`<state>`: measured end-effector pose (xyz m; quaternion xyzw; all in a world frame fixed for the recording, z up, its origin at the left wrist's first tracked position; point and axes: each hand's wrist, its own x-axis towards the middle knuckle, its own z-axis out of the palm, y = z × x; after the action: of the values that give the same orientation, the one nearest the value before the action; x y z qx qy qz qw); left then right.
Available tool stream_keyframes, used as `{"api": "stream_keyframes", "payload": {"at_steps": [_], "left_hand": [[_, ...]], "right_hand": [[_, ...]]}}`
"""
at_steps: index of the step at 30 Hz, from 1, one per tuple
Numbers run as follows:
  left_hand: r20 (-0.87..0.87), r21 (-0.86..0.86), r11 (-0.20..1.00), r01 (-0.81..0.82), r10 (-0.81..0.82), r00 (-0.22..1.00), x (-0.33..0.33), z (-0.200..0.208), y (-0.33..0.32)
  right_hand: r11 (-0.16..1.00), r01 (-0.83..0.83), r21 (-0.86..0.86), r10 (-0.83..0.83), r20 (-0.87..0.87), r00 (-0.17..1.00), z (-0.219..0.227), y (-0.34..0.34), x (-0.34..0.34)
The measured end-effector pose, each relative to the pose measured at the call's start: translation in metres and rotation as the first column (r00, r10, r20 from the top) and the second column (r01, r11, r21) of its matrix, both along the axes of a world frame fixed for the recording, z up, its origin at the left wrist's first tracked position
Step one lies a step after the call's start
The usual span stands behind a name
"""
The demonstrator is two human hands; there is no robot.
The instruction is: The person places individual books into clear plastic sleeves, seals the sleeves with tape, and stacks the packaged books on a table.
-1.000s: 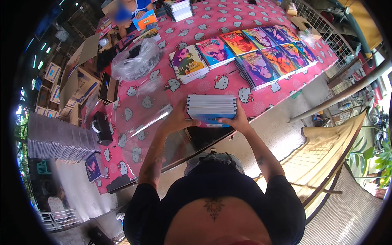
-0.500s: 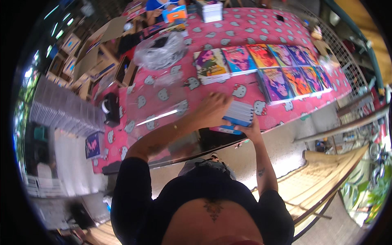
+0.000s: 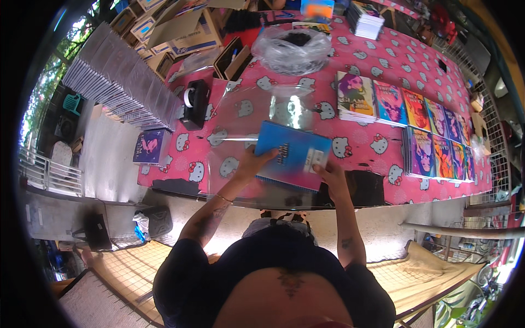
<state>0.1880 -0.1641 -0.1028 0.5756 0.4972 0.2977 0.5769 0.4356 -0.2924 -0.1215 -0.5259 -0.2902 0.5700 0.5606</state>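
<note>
Both my hands hold a spiral notebook (image 3: 290, 146) with a blue and pink cover above the near edge of the table. My left hand (image 3: 256, 164) grips its left side, thumb on the cover. My right hand (image 3: 331, 177) pinches the lower right corner, close to a white label on the cover. The spiral binding runs along the edge nearest me. Clear plastic film (image 3: 232, 106) lies flat on the table under and beyond the notebook. Left of the film sits a black tape dispenser (image 3: 195, 106) with a roll of tape.
A pink patterned cloth (image 3: 342, 147) covers the table. Rows of colourful notebooks (image 3: 421, 150) lie at right. A tall stack of plastic-wrapped notebooks (image 3: 123, 82) stands at left, near a purple notebook (image 3: 150, 146). Farther back are a bundled plastic bag (image 3: 290, 52) and cardboard boxes (image 3: 191, 35).
The notebook has moved leftward from the right side, its cover turned up toward me over the film. My left hand has gone from the page edges to its left side. The view has turned left.
</note>
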Motion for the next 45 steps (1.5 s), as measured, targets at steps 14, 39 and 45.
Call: {"api": "stream_keyframes", "payload": {"at_steps": [14,39,45], "left_hand": [[-0.516,0.371,0.925,-0.080,0.277,0.811,-0.073,-0.036,0.086],[-0.620,0.575,0.519,0.632,-0.227,0.751,-0.169,-0.033,0.005],[-0.248,0.338,0.872,0.355,-0.281,0.927,-0.207,-0.005,0.063]], "right_hand": [[0.965,0.115,-0.235,0.015,0.490,0.872,-0.032,0.135,-0.055],[0.807,-0.571,-0.151,0.258,0.960,0.111,-0.005,0.022,-0.105],[0.803,-0.560,-0.206,0.470,0.796,0.381,0.046,0.044,-0.045]]}}
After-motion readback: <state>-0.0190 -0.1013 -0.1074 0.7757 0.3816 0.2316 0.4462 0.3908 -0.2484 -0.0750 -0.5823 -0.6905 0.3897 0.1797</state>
